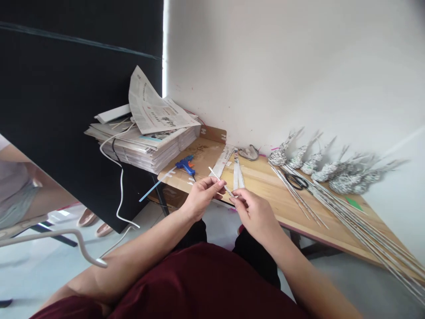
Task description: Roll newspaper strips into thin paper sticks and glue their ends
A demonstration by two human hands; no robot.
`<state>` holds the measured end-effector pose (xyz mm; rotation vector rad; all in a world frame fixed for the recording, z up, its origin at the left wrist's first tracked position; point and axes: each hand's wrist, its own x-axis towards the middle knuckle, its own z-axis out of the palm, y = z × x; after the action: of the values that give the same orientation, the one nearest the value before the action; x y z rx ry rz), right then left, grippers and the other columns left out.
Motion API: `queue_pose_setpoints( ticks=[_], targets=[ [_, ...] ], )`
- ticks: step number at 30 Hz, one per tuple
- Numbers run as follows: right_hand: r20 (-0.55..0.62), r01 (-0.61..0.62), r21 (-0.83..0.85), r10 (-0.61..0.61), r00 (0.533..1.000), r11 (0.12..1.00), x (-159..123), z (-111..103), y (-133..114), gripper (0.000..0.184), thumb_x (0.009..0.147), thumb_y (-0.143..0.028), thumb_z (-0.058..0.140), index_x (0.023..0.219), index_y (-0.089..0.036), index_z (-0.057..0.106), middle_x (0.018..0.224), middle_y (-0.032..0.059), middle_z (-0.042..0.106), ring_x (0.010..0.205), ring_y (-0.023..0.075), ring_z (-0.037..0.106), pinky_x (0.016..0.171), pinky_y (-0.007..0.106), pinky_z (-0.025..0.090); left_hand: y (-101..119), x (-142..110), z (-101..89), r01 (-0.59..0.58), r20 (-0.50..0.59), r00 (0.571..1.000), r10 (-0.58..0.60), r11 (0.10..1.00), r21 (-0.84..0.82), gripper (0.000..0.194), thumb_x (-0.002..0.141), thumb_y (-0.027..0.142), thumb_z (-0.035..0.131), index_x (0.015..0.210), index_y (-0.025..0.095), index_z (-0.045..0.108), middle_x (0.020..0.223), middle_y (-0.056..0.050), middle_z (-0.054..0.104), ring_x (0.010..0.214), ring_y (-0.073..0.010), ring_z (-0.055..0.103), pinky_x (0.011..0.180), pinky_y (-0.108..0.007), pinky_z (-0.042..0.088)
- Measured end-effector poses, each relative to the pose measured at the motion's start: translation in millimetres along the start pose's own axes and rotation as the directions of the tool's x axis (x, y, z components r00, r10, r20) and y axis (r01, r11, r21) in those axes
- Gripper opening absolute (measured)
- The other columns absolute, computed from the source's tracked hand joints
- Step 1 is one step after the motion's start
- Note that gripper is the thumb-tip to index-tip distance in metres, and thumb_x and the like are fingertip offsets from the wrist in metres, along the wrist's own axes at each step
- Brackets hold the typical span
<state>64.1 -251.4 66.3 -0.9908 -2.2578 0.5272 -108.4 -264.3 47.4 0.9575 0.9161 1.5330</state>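
Both forearms angle inward from the lower corners, elbows apart, and the hands meet at the near edge of the tabletop [262, 179], above the lap. The left hand [206, 194] curls its fingers with the thumb laid on top; its grip pinches a thin white paper piece [229, 191] near the middle. The right hand [255, 211] shows its back, fingers bent in, and its grip pinches the lower end of the same piece between thumb and fingertips. The piece slants between the two hands, its free end sticking up beyond the left fingers.

Just beyond the hands, flat newspaper strips [237, 172] lie on the wood. To their left, a blue glue gun [186, 165] rests on a brown cardboard sheet [203, 150], near a pale blue strip [156, 184] that juts past the edge. A thick newspaper stack [146, 156] fills the left end, with a curled loose sheet [159, 111] on top and a white cord [121, 188] hanging down in front.

On the right, black-handled scissors [296, 181] lie among long paper rods [353, 219], which run past the tabletop's right end. Behind them, a row of bulbous woven paper pieces [322, 172] leans toward the wall.
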Motion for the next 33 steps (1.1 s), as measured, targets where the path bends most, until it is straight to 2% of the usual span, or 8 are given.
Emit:
queue_pose_setpoints(
  ticks=[2,4,11,17,20,26,33],
  targets=[
    [-0.063,0.074,-0.104,-0.081,0.995,0.992,-1.5,7.2,-0.7,0.018,0.092,-0.029,0.044,0.096,-0.020,0.059,0.089,0.0055,0.066,0.082,0.0178,0.061,0.073,0.029,0.043,-0.6,-2.4,3.8,-0.001,0.002,1.000,0.001,1.000,-0.026,0.022,0.074,0.036,0.069,0.078,0.015,0.063,0.072,-0.001,0.060,0.072,-0.0107,0.056,0.065,-0.022,0.045],
    [-0.058,0.097,-0.131,-0.105,0.993,0.987,-0.4,8.9,1.8,0.020,0.094,-0.026,0.040,0.093,-0.019,0.058,0.088,0.0057,0.064,0.081,0.0173,0.059,0.071,0.028,0.042,-1.2,-3.8,5.7,-0.005,0.005,1.000,0.005,0.999,-0.042,0.020,0.074,0.034,0.070,0.078,0.015,0.064,0.073,-0.001,0.060,0.072,-0.0100,0.056,0.065,-0.021,0.044],
    [-0.052,0.068,-0.098,-0.073,0.996,0.993,-3.8,9.4,2.6,0.021,0.095,-0.025,0.036,0.088,-0.020,0.054,0.084,0.0047,0.060,0.076,0.0162,0.056,0.068,0.027,0.039,-3.3,-4.9,3.9,0.041,0.028,0.999,-0.040,0.999,-0.036,0.019,0.073,0.032,0.071,0.081,0.015,0.066,0.075,-0.002,0.061,0.070,-0.0094,0.055,0.062,-0.019,0.043],
    [-0.059,0.042,-0.069,-0.046,0.997,0.997,-5.9,6.2,-2.0,0.022,0.094,-0.029,0.038,0.081,-0.020,0.052,0.076,0.0024,0.061,0.067,0.0140,0.055,0.061,0.024,0.035,-3.5,-8.6,6.2,-0.013,0.066,0.998,0.014,1.000,-0.023,0.015,0.070,0.026,0.073,0.076,0.015,0.066,0.088,-0.003,0.064,0.069,-0.0085,0.055,0.061,-0.020,0.043],
    [-0.034,0.028,-0.058,-0.030,0.999,0.998,-7.3,4.0,-5.2,0.023,0.095,-0.030,0.037,0.080,-0.021,0.051,0.073,0.0016,0.060,0.064,0.0137,0.053,0.059,0.025,0.034,-3.7,-9.6,7.5,-0.025,0.089,0.996,0.025,1.000,-0.004,0.015,0.070,0.026,0.074,0.072,0.014,0.066,0.083,-0.003,0.064,0.065,-0.0078,0.053,0.060,-0.020,0.042],
    [-0.020,0.016,-0.031,-0.017,1.000,0.999,-10.3,1.5,-9.8,0.023,0.096,-0.030,0.034,0.080,-0.022,0.049,0.070,0.0007,0.057,0.063,0.0136,0.052,0.060,0.025,0.033,-5.4,-10.0,9.7,-0.020,0.063,0.998,0.019,0.999,0.027,0.020,0.068,0.030,0.075,0.067,0.013,0.064,0.075,-0.002,0.064,0.061,-0.0083,0.052,0.059,-0.022,0.041],
    [0.009,-0.017,-0.034,0.017,1.000,0.999,-11.3,2.0,-6.4,0.022,0.095,-0.031,0.037,0.083,-0.021,0.051,0.071,0.0005,0.059,0.063,0.0135,0.053,0.059,0.024,0.034,-5.9,-11.3,11.5,-0.022,0.061,0.998,0.019,0.998,0.059,0.022,0.071,0.033,0.072,0.072,0.013,0.062,0.071,-0.001,0.063,0.063,-0.0091,0.053,0.061,-0.022,0.042]
  ],
)
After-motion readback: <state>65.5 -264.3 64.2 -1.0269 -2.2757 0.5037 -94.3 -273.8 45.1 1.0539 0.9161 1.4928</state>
